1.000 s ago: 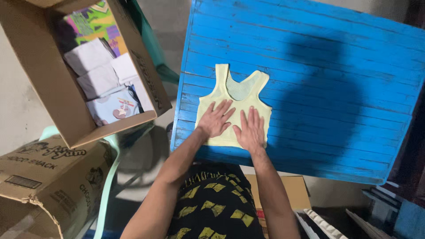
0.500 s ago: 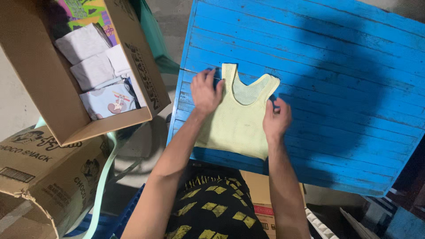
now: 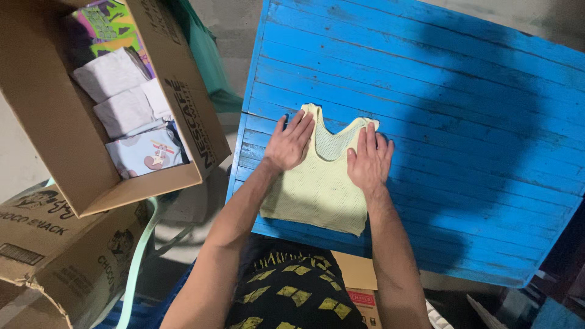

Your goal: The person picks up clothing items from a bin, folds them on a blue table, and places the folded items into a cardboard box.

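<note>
Slid from vest edges onto shoulder straps: left hand (image 3: pixel 291 141), right hand (image 3: pixel 369 159), both open, flat on pale-yellow vest (image 3: pixel 318 194), blue worktop (image 3: pixel 463 109). Smoothing step; fold likely follows.

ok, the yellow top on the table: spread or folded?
Spread flat: yellow top shows both straps and neckline, with left hand and right hand pressing it.

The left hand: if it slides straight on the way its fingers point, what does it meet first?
The left hand lies flat on the pale yellow mesh sleeveless top, fingers pointing away from the person. Beyond the shoulder strap comes only the bare blue painted wooden plank table; the way looks free.
</note>
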